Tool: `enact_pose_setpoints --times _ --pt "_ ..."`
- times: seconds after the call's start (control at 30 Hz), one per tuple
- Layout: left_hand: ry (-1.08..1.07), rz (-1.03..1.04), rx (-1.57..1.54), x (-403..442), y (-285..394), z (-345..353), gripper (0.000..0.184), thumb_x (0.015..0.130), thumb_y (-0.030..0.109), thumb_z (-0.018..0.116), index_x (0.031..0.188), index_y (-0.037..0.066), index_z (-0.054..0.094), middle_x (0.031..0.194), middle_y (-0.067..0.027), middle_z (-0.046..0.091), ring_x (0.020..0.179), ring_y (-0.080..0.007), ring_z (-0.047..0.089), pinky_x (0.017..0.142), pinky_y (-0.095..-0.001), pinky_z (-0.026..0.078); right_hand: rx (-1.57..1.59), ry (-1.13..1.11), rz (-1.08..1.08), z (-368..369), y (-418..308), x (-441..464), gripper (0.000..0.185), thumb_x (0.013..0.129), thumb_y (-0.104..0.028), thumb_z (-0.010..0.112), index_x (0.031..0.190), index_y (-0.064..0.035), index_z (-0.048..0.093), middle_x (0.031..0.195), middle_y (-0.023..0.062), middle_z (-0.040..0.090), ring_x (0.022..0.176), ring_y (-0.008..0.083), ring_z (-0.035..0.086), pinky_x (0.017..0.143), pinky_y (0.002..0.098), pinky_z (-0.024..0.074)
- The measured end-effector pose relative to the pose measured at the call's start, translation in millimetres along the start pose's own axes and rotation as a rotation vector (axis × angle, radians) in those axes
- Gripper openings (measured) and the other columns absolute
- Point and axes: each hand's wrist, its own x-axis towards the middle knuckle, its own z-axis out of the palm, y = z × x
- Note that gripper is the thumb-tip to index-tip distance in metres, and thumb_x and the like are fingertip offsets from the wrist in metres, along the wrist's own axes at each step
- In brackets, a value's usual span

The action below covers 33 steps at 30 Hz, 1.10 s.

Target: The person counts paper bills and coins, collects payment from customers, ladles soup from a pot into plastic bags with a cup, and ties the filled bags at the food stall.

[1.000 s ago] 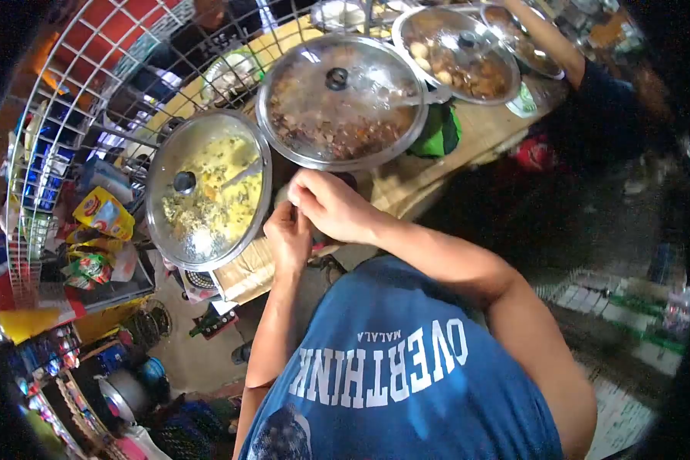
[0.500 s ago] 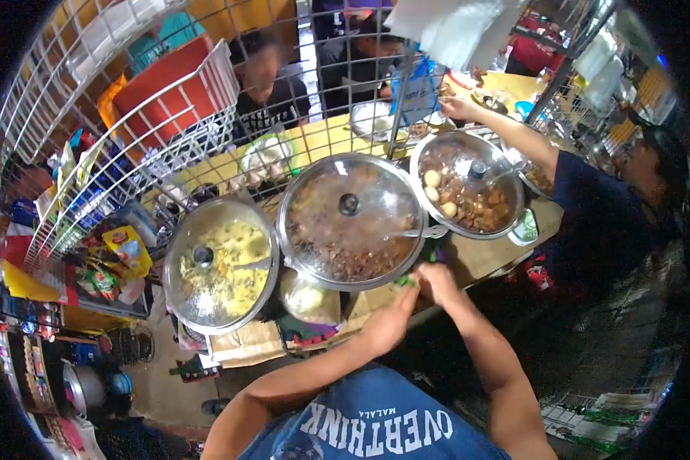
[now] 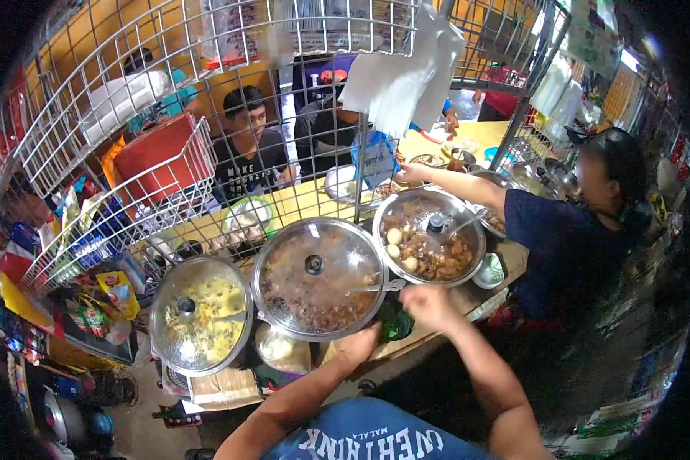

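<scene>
My left hand (image 3: 359,345) is at the counter's front edge, below the middle pan. Its fingers curl against the left side of a dark green container (image 3: 395,326), whose contents I cannot make out. Just right of and above that container is my right hand (image 3: 429,307), slightly blurred, with fingers curled together; anything inside them is hidden. Above my hands stands a large pan of dark chopped meat (image 3: 314,303) under a glass lid with a black knob. A lidded pan of brown stew with eggs (image 3: 429,249) is to its right, a lidded pan of yellow stew (image 3: 207,322) to its left.
A metal grid (image 3: 307,146) with wire baskets rises behind the pans. A co-worker in a dark shirt (image 3: 552,222) reaches over the counter at right. People sit beyond the grid. A plastic bag of pale food (image 3: 282,346) lies between two pans. White plastic bags (image 3: 406,84) hang above.
My hands, close together before, are now apart, the right one raised off the green container. The view has tilted up, so the pans appear lower and further left.
</scene>
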Motion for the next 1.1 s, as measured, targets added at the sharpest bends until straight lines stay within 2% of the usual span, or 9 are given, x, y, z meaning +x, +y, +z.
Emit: enact_pose_setpoints --times 0.13,0.2,0.3,0.37,0.43,0.67,0.73,1.0,1.1 --pt "-0.304 -0.147 -0.003 7.6 25.7 -45.1 0.024 0.089 0.026 0.050 0.092 0.005 0.060 0.085 -0.0205 0.064 0.081 -0.0365 0.063 0.069 -0.0504 0.048 -0.144 0.534 -0.357 -93.4 -113.5 121.2 0.018 0.089 -0.010 0.060 0.102 0.0030 0.064 0.094 0.0127 0.068 0.078 0.0170 0.064 0.072 0.0288 0.0509" --pt "-0.381 -0.405 -0.582 8.6 47.8 -72.2 0.019 0.088 0.022 0.051 0.092 0.004 0.055 0.080 -0.0178 0.063 0.075 -0.0351 0.060 0.070 -0.0479 0.047 0.180 0.525 -0.317 -102.1 -112.8 182.0 0.039 0.086 -0.017 0.066 0.120 -0.0001 0.056 0.118 0.0182 0.061 0.103 0.0225 0.060 0.090 0.0328 0.0462" --pt "-0.106 0.082 -0.519 -13.1 20.8 40.5 0.017 0.082 0.020 0.055 0.092 0.007 0.058 0.077 -0.0153 0.062 0.068 -0.0342 0.063 0.060 -0.0445 0.051 -0.350 0.472 -0.565 -100.6 -86.3 208.7 0.094 0.068 -0.018 0.079 0.143 -0.0031 0.025 0.143 0.0167 0.036 0.131 0.0263 0.035 0.110 0.0395 0.0289" --pt "-0.330 0.052 -0.238 -14.2 55.2 -82.0 0.026 0.076 0.018 0.057 0.096 0.002 0.056 0.080 -0.0169 0.061 0.072 -0.0383 0.062 0.063 -0.0461 0.050 -0.230 0.542 -0.533 -113.7 -63.1 244.3 0.076 0.074 -0.023 0.074 0.136 -0.0022 0.036 0.138 0.0167 0.042 0.124 0.0260 0.042 0.105 0.0387 0.0338" --pt "-0.049 0.353 -0.453 -18.0 40.0 -36.0 0.026 0.076 0.016 0.061 0.095 0.000 0.055 0.086 -0.0185 0.060 0.081 -0.0393 0.060 0.071 -0.0475 0.049 -0.048 0.637 -0.373 -127.8 -63.0 268.8 0.060 0.080 -0.028 0.070 0.128 -0.0013 0.047 0.133 0.0167 0.048 0.117 0.0257 0.048 0.099 0.0379 0.0386" --pt "-0.283 0.237 -0.587 -55.2 62.8 -143.4 0.035 0.088 0.028 0.059 0.105 -0.003 0.057 0.099 -0.0258 0.060 0.089 -0.0460 0.056 0.082 -0.0519 0.046 -0.224 0.967 -0.263 -142.4 -105.4 226.7 0.039 0.088 -0.032 0.063 0.107 0.0012 0.066 0.108 0.0117 0.065 0.092 0.0209 0.061 0.085 0.0338 0.0460" --pt "0.019 0.421 -0.693 -65.5 59.2 -152.7 0.030 0.076 0.015 0.064 0.100 0.000 0.054 0.092 -0.0196 0.059 0.088 -0.0396 0.058 0.077 -0.0476 0.047 -0.278 0.974 -0.314 -139.5 -110.0 228.3 0.038 0.089 -0.032 0.063 0.107 0.0012 0.066 0.106 0.0115 0.065 0.092 0.0205 0.061 0.084 0.0335 0.0460" --pt "-0.151 0.121 -0.649 -96.5 42.9 -247.1 0.039 0.084 0.018 0.066 0.118 0.001 0.055 0.106 -0.0187 0.061 0.088 -0.0313 0.064 0.075 -0.0395 0.052 0.081 0.771 -0.450 -189.8 -79.9 204.2 0.035 0.090 -0.030 0.061 0.105 0.0013 0.067 0.099 0.0107 0.067 0.090 0.0186 0.061 0.083 0.0322 0.0460" --pt "-0.165 -0.018 -0.697 -106.1 51.0 -266.3 0.036 0.084 0.013 0.067 0.115 0.000 0.057 0.106 -0.0162 0.062 0.086 -0.0267 0.065 0.071 -0.0362 0.053 0.285 0.775 -0.388 -161.7 -161.3 133.9 0.021 0.087 -0.018 0.067 0.096 0.0008 0.067 0.086 0.0060 0.066 0.074 0.0104 0.058 0.072 0.0252 0.0471"
